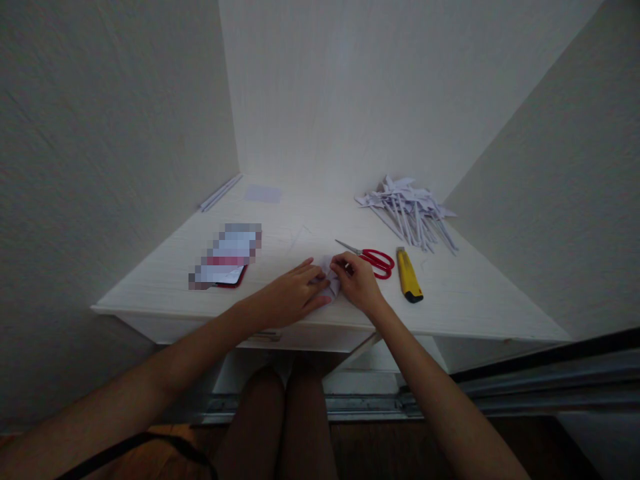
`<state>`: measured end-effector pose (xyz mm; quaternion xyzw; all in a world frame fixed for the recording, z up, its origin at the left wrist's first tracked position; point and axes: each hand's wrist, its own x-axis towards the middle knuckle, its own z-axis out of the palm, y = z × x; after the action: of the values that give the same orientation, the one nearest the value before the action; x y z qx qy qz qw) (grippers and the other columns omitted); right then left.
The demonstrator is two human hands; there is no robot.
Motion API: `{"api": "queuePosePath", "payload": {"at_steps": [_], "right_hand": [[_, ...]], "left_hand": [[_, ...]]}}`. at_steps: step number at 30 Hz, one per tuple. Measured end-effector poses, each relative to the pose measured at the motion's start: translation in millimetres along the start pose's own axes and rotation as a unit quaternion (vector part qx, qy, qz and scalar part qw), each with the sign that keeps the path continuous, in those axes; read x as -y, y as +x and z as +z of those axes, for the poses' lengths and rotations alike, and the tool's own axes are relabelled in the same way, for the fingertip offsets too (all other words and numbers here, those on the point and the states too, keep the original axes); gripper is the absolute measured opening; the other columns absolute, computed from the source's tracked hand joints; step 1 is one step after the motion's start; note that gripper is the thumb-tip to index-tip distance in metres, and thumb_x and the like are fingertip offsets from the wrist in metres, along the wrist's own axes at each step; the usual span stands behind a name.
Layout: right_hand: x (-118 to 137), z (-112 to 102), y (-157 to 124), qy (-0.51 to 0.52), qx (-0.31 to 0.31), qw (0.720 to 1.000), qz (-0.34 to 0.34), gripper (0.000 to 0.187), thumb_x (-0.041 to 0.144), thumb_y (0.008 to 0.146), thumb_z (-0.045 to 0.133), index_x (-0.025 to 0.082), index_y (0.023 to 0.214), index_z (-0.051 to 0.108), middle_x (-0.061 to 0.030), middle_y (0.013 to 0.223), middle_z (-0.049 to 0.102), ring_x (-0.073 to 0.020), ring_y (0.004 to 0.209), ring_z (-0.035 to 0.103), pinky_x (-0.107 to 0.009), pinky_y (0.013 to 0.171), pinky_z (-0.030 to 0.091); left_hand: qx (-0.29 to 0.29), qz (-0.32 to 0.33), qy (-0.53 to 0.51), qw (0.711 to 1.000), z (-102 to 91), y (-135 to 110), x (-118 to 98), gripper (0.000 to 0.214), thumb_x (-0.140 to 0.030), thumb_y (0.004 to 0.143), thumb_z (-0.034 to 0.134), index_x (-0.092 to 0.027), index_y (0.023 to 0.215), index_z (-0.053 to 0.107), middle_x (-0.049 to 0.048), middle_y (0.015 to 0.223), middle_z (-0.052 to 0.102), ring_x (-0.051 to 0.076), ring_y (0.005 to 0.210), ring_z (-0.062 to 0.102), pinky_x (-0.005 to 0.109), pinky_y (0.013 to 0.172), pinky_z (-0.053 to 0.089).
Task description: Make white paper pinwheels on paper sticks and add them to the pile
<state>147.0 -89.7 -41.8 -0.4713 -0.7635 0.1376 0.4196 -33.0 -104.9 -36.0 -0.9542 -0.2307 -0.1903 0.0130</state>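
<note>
black strap (175,440) hangs below left forearm (190,353). left hand (295,293) over white paper (332,289), can't tell if gripping; right hand (356,277) pinching paper's upper right edge. hands close, paper between. red-handled scissors (379,260) just past right hand, yellow cutter (409,275) farther right, phone (231,257) left of left hand.

Shows a bare left hand (290,293), a bare right hand (356,281) and 2 slim, uncovered forearms (173,373). Has 2 legs (260,413) with rounded knees, too dim to tell if covered. Includes a thin, curved black strap (145,437) at lower left, partly out of view.
</note>
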Motion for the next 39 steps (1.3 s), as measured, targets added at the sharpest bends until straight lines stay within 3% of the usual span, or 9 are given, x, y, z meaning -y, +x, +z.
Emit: {"api": "queuePosePath", "payload": {"at_steps": [12, 20, 25, 30, 32, 35, 39], "right_hand": [[2, 2, -2, -0.032, 0.014, 0.999, -0.037, 0.008, 0.018, 0.080, 0.048, 0.018, 0.076, 0.055, -0.0038, 0.074, 0.060, -0.0155, 0.068, 0.053, -0.028, 0.065, 0.042], [8, 0, -7, -0.055, 0.031, 0.994, -0.086, 0.010, 0.013, 0.082, 0.044, 0.018, 0.078, 0.053, -0.0054, 0.075, 0.055, -0.0173, 0.073, 0.051, -0.030, 0.068, 0.042], [8, 1, -7, -0.058, 0.027, 0.994, -0.084, 0.011, 0.012, 0.081, 0.044, 0.017, 0.078, 0.053, -0.0064, 0.077, 0.055, -0.0180, 0.074, 0.051, -0.030, 0.069, 0.042], [6, 2, -8, -0.048, 0.023, 0.994, -0.097, 0.012, 0.012, 0.081, 0.043, 0.016, 0.079, 0.054, -0.0065, 0.078, 0.055, -0.0179, 0.075, 0.051, -0.030, 0.069, 0.041], [5, 2, -8, -0.049, 0.021, 0.994, -0.097, 0.012, 0.012, 0.081, 0.043, 0.016, 0.076, 0.053, -0.0061, 0.076, 0.055, -0.0175, 0.074, 0.050, -0.030, 0.068, 0.040], [5, 3, -8, -0.054, 0.018, 0.993, -0.101, 0.012, 0.010, 0.081, 0.043, 0.016, 0.074, 0.051, -0.0055, 0.074, 0.053, -0.0169, 0.072, 0.048, -0.029, 0.067, 0.039], [2, 4, -8, -0.059, 0.017, 0.992, -0.114, 0.013, 0.010, 0.082, 0.044, 0.017, 0.073, 0.050, -0.0050, 0.073, 0.052, -0.0167, 0.071, 0.048, -0.028, 0.067, 0.039]], "left_hand": [[-0.001, -0.006, -0.012, 1.000, -1.4, 0, -1, 0.036, -0.031, 0.092, 0.032, -0.011, 0.110, 0.056, 0.0105, 0.112, 0.057, 0.020, 0.114, 0.044, 0.044, 0.107, 0.024], [-0.004, -0.042, -0.098, 0.994, -2.3, 1, 3, 0.031, -0.027, 0.090, 0.037, -0.012, 0.108, 0.058, 0.0089, 0.108, 0.056, 0.018, 0.110, 0.045, 0.043, 0.106, 0.024], [-0.048, -0.101, -0.187, 0.976, -2.0, 10, 5, 0.026, -0.020, 0.088, 0.040, -0.013, 0.091, 0.065, 0.0069, 0.096, 0.056, 0.013, 0.090, 0.054, 0.027, 0.085, 0.044], [-0.140, -0.170, -0.164, 0.962, 3.0, 20, 10, 0.018, -0.019, 0.082, 0.047, -0.013, 0.083, 0.064, 0.0057, 0.090, 0.057, 0.014, 0.087, 0.055, 0.027, 0.081, 0.045], [-0.098, -0.228, -0.102, 0.963, 1.9, 24, 12, 0.023, -0.018, 0.080, 0.049, -0.010, 0.097, 0.061, 0.0089, 0.099, 0.056, 0.016, 0.095, 0.053, 0.029, 0.087, 0.042], [0.024, -0.301, -0.030, 0.953, -5.5, 32, 14, 0.041, -0.023, 0.081, 0.048, -0.005, 0.117, 0.050, 0.0150, 0.109, 0.055, 0.020, 0.105, 0.050, 0.031, 0.093, 0.037], [0.117, -0.333, -0.030, 0.935, -19.8, 48, 18, 0.040, -0.029, 0.080, 0.048, -0.007, 0.111, 0.056, 0.0151, 0.100, 0.063, 0.026, 0.098, 0.057, 0.040, 0.087, 0.040]]}}
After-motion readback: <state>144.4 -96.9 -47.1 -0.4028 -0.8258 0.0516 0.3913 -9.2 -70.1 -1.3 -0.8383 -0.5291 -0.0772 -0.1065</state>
